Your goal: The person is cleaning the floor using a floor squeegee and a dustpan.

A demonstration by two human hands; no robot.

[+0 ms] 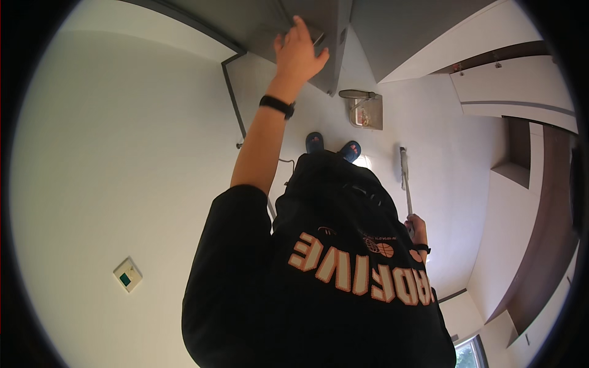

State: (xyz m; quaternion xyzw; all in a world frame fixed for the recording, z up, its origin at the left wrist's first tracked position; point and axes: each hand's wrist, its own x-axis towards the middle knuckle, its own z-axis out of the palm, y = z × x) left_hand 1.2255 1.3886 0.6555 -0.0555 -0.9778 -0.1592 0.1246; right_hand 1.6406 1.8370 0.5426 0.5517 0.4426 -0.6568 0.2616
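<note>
My left hand (301, 57) is raised with its fingers spread in front of a grey door (338, 50). A small metal fitting, perhaps a door handle (317, 36), shows partly behind the fingers; whether I touch it I cannot tell. Low on my right side, my right hand (416, 227) grips the pole of a broom (409, 200). The long, narrow broom head (403, 168) is down at the floor. On the floor before my feet lies a dustpan (376, 115) with a grey handle (356, 94); small debris and a red-and-white item are in it.
Grey-framed white wall (115, 138) runs along my left, bearing a small wall panel (128, 274). A door stopper (239, 145) and a thin cable (287, 161) are near my left foot. White cabinets (506, 87) and a shelf unit (517, 156) line the right.
</note>
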